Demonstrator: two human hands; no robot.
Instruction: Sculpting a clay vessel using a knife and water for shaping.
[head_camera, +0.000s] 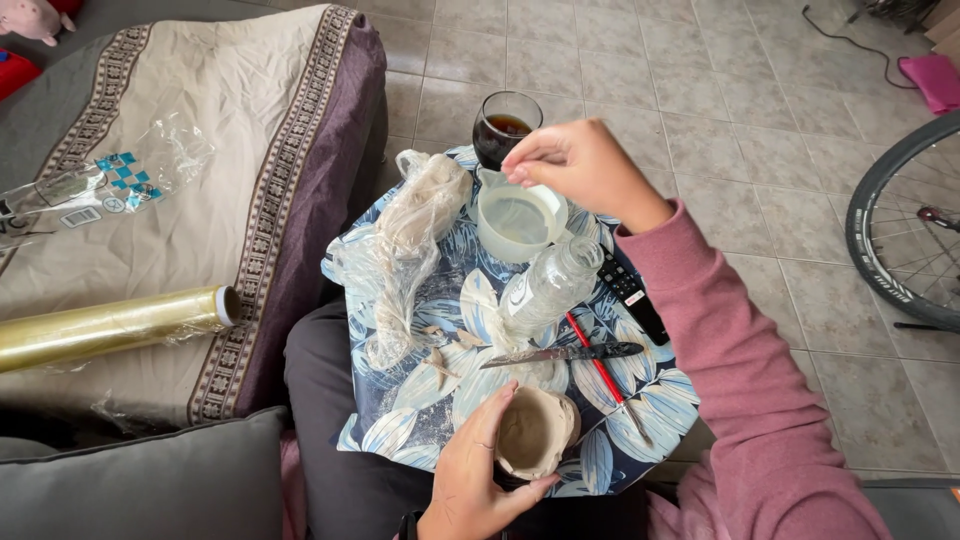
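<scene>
Seated worker with a leaf-patterned tray (400, 420) across the lap, seen from the head camera. The left hand (470, 480) wraps the near side of a small grey clay pot (535, 432), thumb on the rim, fingers curled underneath; the grip is closed on the pot, which rests at the tray's near edge. The right hand (580, 165) hangs above a white cup of cloudy water (520, 222), fingertips pinched together and pointing down; whether anything lies between them cannot be told.

Relative to the left grip: a knife (565, 353) lies just beyond the pot, blade pointing left, crossing a red pencil-like tool (600, 372). A clear plastic bottle (552, 285) lies on its side between the two hands. Left of the bottle sits a lump of clay in clear plastic wrap (405, 240). Beyond the right hand stands a glass of dark drink (505, 128), touching the cup's far rim. A black remote (630, 295) lies under the right forearm.

Judgement on handling: the soft wall probably dents easily, so the left hand should cradle rather than squeeze. Wet fingertips should carry little water, since excess likely slumps thin clay. The dark drink stands close; care avoids knocking it.
</scene>
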